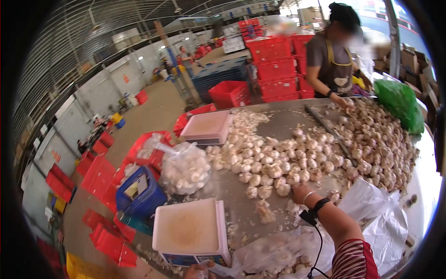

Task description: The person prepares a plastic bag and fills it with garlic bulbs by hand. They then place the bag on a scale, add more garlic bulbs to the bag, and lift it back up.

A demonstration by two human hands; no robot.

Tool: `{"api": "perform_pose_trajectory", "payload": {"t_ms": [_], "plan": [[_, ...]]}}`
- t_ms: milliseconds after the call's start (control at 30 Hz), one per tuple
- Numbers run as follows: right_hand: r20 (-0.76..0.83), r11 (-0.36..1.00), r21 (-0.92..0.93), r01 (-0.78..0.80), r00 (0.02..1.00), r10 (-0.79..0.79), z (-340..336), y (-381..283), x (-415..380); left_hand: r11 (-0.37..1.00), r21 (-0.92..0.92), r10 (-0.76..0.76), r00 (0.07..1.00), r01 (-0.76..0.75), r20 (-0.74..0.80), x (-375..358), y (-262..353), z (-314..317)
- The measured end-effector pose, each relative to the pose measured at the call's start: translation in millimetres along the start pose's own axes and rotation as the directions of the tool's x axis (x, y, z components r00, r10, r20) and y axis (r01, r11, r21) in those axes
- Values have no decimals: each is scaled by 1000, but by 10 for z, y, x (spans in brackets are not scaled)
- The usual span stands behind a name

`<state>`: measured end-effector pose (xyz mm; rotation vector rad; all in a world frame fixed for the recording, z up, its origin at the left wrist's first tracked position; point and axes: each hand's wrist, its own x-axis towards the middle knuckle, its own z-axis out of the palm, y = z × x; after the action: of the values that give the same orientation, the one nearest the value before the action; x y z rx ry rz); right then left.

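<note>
My left hand (200, 270) is at the bottom edge of the view, its fingers closed on the rim of a clear plastic bag (283, 245). Garlic bulbs show inside that bag. My right hand (302, 193) reaches over the metal table to the near edge of a pile of white garlic bulbs (274, 160). Bulbs lie right beside its fingers, whose tips are hidden, so whether it grips one does not show. A ragged, loose-skinned garlic bulb (265, 212) lies apart, left of my right wrist.
A pink-white box (188, 225) stands near left, another pink box (206, 126) behind it. Between them sit a filled bag (185, 168) and a blue basket (140, 191). A metal bar (331, 135) divides the garlic. Across the table, a co-worker's hand (343, 102) touches bulbs.
</note>
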<state>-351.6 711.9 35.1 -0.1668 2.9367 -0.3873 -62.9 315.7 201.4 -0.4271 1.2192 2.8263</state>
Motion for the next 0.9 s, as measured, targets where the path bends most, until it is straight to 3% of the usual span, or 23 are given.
{"api": "perform_pose_trajectory", "payload": {"t_ms": [67, 100, 167, 200, 267, 300, 333, 367, 400, 433, 467, 533, 600, 667, 700, 733, 767, 800, 833, 900], "plan": [[-26, 982, 14, -186, 982, 186, -86, -207, -143, 1000, 30, 0, 999, -2, 51, -46, 3, 45], [-66, 983, 12, -185, 980, 186, 10, -165, -103, 999, 15, 29, 999, -29, 35, -45, 10, 39], [-136, 984, 39, -172, 975, 175, 20, -135, -157, 998, 62, -39, 955, 21, 293, -58, 17, 4], [-137, 987, 26, -156, 978, 158, 25, -95, -220, 999, 48, -23, 958, 9, 286, -119, -17, -11], [-45, 970, 206, -127, 989, 139, -2, 10, -310, 997, 79, -24, 994, 16, 104, -229, -78, -40], [-13, 973, 230, -3, 1000, 7, -191, -43, -482, 998, 61, -8, 995, 2, 102, -261, -89, -63], [-96, 912, 394, 109, 992, -78, -280, -93, -647, 997, 76, -7, 992, -3, 127, -272, -94, -87], [4, 827, 560, 51, 998, -65, -656, -365, -975, 996, 89, -8, 988, -5, 152, -278, -106, -106], [-12, 773, 621, 134, 987, -162, -810, -514, -1210, 998, 68, 2, 989, -13, 150, -282, -113, -125], [23, 530, 834, 154, 950, -313, -875, -632, -1420, 994, 108, 10, 986, -29, 166, -298, -108, -137], [172, 379, 925, 3, 887, -428, -1202, -899, -1762, 988, 149, 17, 983, -44, 180, -337, -74, -46], [105, 236, 966, 104, 676, -729, -1098, -1154, -2098, 993, 95, 57, 981, -76, 186, -411, -31, 142], [179, 315, 926, 210, 492, -852, -975, -1500, -2349, 980, 177, 48, 971, -91, 233, -468, -54, 141], [54, 332, 704, 627, 420, -906, -637, -1792, -2374, 944, 318, 18, 976, -88, 218, -592, -48, 273], [97, 277, 718, 639, 303, -948, -507, -1870, -2413, 949, 293, 33, 962, -115, 269, -619, -104, 247], [105, 470, 496, 730, 487, -867, -363, -1949, -2405, 948, 277, 65, 949, -155, 308, -670, -143, 205], [13, 612, 243, 753, 628, -778, -186, -2033, -2328, 944, 302, 34, 952, -130, 304, -746, -148, 211], [-84, 509, 160, 846, 526, -846, 94, -1982, -2113, 940, 326, 4, 954, -106, 299, -779, -116, 193], [-120, 474, 106, 874, 484, -867, 74, -2025, -2129, 945, 286, 62, 948, -155, 311, -819, -114, 179], [-66, 298, 181, 937, 314, -947, -18, -2079, -2115, 939, 250, 148, 935, -235, 324, -810, -189, 105]]}}
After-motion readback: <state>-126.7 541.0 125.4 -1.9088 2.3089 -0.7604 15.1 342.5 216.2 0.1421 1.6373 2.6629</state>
